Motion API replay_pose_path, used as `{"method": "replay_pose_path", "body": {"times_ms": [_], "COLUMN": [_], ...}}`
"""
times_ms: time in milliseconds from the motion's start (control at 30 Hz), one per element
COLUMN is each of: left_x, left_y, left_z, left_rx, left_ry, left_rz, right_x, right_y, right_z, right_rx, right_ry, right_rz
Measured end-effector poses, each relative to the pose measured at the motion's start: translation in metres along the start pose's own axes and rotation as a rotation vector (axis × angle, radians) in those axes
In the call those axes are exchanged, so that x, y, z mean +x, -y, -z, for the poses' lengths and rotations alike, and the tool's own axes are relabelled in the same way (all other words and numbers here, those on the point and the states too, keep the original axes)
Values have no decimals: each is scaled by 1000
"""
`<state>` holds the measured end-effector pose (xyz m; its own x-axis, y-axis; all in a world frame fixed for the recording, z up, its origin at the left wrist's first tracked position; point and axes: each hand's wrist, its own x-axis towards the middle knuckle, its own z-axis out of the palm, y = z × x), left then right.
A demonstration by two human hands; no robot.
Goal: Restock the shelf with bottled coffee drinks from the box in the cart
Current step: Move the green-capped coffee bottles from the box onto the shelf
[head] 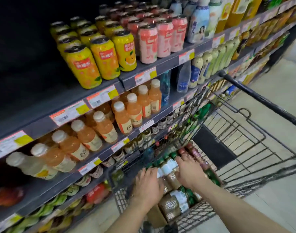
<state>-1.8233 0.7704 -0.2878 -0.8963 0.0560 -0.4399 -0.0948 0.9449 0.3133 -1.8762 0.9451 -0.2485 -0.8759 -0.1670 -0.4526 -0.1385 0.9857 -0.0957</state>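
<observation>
Item: restocking run, pick-up step. Both hands are down in the wire cart [244, 142], at about 6 o'clock in the view.

Left hand [148, 187]: fingers spread, laid flat over the tops of the packed bottles; not closed round anything that can be seen.

Right hand [188, 172]: fingers curled over a cluster of bottled coffee drinks [169, 175] (white caps, brown contents); whether it actually grips one cannot be told.

Stock: the bottles lie packed in the cart's near end. The box [156, 216] shows only as a brown cardboard edge at 6 o'clock, below the bottles.

Judgement: bottles are being gathered, none yet lifted. The next move calls for a firm hold on one or two bottles, a lift clear of the cart rim, and a swing toward 9 o'clock to the shelf [100, 153].

Surroundings: a shop aisle. Tiered dark shelving runs from 8 to 1 o'clock, with yellow cans [93, 64], pink cans [159, 39] and orange juice bottles [122, 118]. Pale tiled floor [269, 199] at 3 to 5 o'clock.
</observation>
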Motion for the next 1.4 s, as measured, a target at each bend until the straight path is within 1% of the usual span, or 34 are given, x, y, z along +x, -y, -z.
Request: {"method": "replay_pose_path", "body": {"times_ms": [167,267,400,600,800,967,1200,1300,1400], "left_x": [-12,-9,8,39,78,95,104,102,97], "left_y": [3,-3,-9,-11,-7,-4,-3,-5,-9], "left_z": [-44,-67,-96,-116,-133,-153,-156,-157,-153], "left_rx": [-92,-112,-135,-264,-411,-492,-662,-758,-809], "left_ry": [66,108,141,46,20,-16,-58,-90,-100], "left_rz": [58,114,223,370,564,650,758,779,730], "right_x": [8,18,42,76,98,108,114,115,113], "right_y": [-3,-7,-26,-50,-37,-25,-21,-20,-19], "right_z": [-47,-79,-109,-126,-153,-172,-177,-177,-175], "right_rx": [24,89,64,127,213,259,320,322,346], "right_ry": [37,121,183,292,258,158,112,119,131], "right_rz": [-10,-32,-21,-31,-17,-93,-156,-166,-173]}}
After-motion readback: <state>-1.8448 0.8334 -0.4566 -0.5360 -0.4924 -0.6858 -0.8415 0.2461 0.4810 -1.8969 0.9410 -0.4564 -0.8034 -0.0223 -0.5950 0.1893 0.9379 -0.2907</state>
